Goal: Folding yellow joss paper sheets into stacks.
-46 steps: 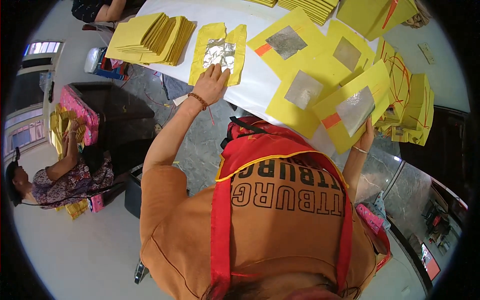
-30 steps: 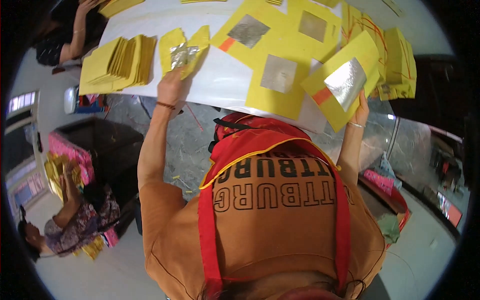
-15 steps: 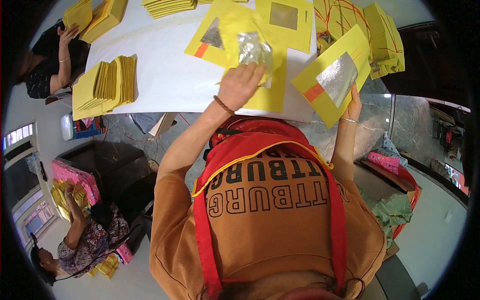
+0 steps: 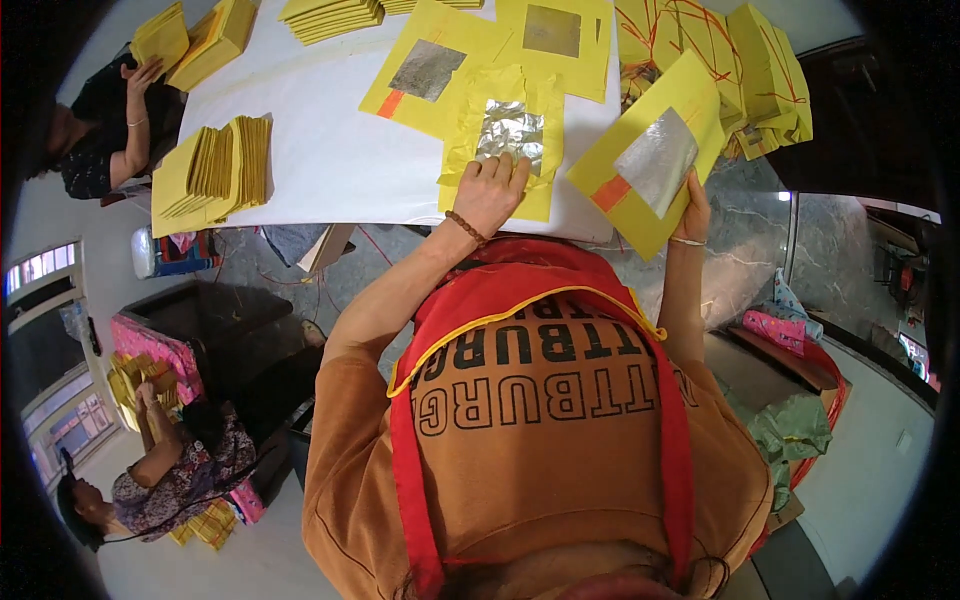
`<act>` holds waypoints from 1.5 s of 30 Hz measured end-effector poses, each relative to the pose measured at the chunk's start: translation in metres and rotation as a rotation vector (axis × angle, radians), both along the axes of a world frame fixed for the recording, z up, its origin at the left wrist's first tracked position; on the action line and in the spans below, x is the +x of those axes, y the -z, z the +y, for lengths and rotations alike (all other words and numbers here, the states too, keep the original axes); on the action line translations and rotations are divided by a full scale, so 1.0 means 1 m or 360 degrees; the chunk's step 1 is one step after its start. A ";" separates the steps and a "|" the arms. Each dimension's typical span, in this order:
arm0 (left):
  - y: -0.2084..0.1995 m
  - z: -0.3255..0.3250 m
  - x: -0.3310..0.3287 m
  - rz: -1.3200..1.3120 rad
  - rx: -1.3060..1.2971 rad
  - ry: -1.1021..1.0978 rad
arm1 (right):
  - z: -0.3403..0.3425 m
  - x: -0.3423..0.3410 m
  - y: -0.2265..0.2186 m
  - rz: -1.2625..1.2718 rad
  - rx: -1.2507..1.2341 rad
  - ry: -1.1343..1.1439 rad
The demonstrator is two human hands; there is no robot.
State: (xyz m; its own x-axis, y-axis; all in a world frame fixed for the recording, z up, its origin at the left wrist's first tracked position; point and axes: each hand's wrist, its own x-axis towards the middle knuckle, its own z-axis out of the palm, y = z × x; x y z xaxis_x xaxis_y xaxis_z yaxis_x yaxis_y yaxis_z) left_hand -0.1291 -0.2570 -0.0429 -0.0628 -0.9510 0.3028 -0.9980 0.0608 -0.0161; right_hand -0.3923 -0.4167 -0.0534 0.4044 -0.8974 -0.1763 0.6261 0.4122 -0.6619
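Observation:
On the white table a thin, wrinkled yellow paper sheet (image 4: 548,98) with a silver foil square (image 4: 515,125) lies over a smoother yellow sheet (image 4: 505,206). The curled fingers of my left hand (image 4: 487,194) are closed at the near edge of the foil; the fingertips are partly hidden. At the table's right edge my right hand (image 4: 693,212) grips a stack of yellow paper sheets (image 4: 640,228), tilted, its top sheet bearing silver foil and an orange strip. Beyond my left hand lie more yellow sheets (image 4: 480,42) with foil squares.
Folded yellow paper bundles (image 4: 235,165) stand at the table's left edge (image 4: 300,213), others (image 4: 330,20) at the far edge. Bundles tied with red string (image 4: 760,70) stand beyond the right edge. Two people (image 4: 110,130) (image 4: 185,470) on the left handle yellow paper.
My left hand has set the wrinkled sheet down flat and moved slightly toward me. The stack in my right hand has shifted a little left.

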 end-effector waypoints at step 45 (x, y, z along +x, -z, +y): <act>0.006 -0.019 0.078 0.2624 0.0124 -0.0516 | 0.017 0.163 0.006 0.1224 -0.0688 -0.0394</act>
